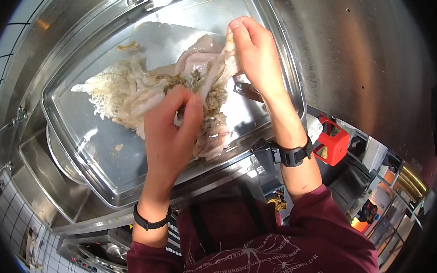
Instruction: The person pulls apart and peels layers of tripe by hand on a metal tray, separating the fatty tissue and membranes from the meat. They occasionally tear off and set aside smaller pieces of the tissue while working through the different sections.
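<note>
A soft, wet piece (pixel 122 89) that looks like animal tissue, with shaggy pale-white and brown parts and smooth pinkish folds, lies in a shiny metal tray (pixel 97 180). My left hand (pixel 171 126) is closed at its middle, thumb against the fingers. Pinched between thumb and fingers of my right hand (pixel 256 50) is a raised pale edge of the same piece, stretched between both hands. Beneath my right hand, a dark, shiny object (pixel 248 91) shows partly; I cannot tell what it is.
Small scraps (pixel 118 147) lie in the tray. A metal sink basin (pixel 50 170) is at the left, with a metal surface (pixel 343 56) at the right. Below right are a red holder (pixel 333 140) and a rack with various items. Tiled floor shows at lower left.
</note>
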The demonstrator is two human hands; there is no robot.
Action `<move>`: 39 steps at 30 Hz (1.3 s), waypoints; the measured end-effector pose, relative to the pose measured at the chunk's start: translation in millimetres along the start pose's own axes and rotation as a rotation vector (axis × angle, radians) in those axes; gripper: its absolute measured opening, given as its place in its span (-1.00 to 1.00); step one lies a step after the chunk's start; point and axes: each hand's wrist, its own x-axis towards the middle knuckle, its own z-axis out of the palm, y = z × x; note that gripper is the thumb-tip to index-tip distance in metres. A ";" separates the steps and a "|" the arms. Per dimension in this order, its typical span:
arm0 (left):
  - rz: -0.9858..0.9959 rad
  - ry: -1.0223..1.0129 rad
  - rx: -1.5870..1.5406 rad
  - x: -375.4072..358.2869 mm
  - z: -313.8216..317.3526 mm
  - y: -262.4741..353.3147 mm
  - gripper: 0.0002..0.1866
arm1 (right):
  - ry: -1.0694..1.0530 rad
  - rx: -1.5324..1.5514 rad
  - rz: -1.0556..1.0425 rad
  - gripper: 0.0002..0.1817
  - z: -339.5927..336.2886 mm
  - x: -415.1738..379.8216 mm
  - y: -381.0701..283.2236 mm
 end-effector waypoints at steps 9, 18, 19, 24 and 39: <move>0.401 0.443 0.507 32.1 5.8 4.5 -0.74 | -0.298 0.257 0.086 -0.70 -4.5 -10.8 -26.8; 0.382 0.035 0.204 40.6 7.4 24.0 -0.73 | -0.332 0.186 0.058 -0.74 -12.5 -18.8 -31.7; 0.383 0.027 0.136 40.7 7.7 21.6 -0.77 | -0.329 0.185 0.062 -0.74 -13.1 -19.1 -29.1; 0.302 0.028 -0.089 37.2 5.2 16.0 -0.84 | -0.314 0.331 0.138 -0.75 -14.0 -19.1 -22.3; 0.311 0.283 0.159 28.8 5.9 19.7 -0.90 | -0.312 0.362 0.151 -0.69 -12.6 -18.8 -20.7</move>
